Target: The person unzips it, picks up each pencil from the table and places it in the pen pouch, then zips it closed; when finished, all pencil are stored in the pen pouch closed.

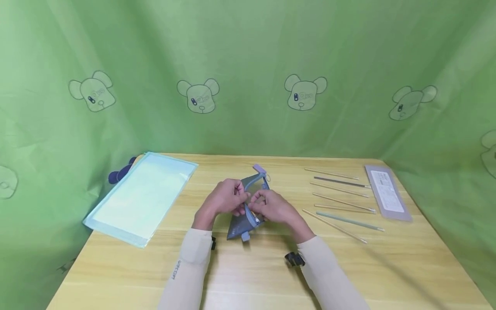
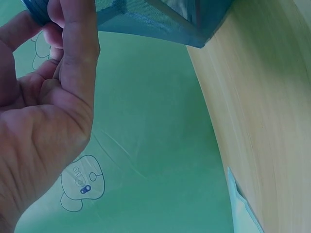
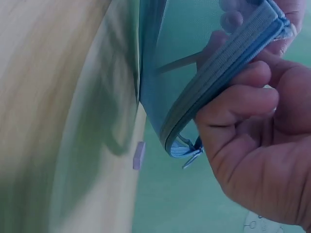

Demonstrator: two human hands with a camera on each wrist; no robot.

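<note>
A blue-grey mesh zip pouch (image 1: 241, 226) is held tilted over the middle of the table, its zipped mouth parted. My left hand (image 1: 226, 198) pinches one edge of that mouth between thumb and fingers. From the other side, my right hand (image 1: 273, 207) has its fingers curled at the zip edge (image 3: 218, 73). A thin pencil-like stick (image 3: 180, 63) shows through the mesh in the right wrist view, near a fingertip; whether that finger touches it, I cannot tell. In the left wrist view, pouch mesh (image 2: 160, 19) extends beyond the fingers.
Several pencils (image 1: 339, 189) lie spread to the right, beside a lilac flat packet (image 1: 387, 193) with a white label. A pale blue sheet-like folder (image 1: 143, 198) lies at left, with a dark blue object (image 1: 120, 174) behind it. Beyond the pouch is a small purple block (image 1: 259, 168).
</note>
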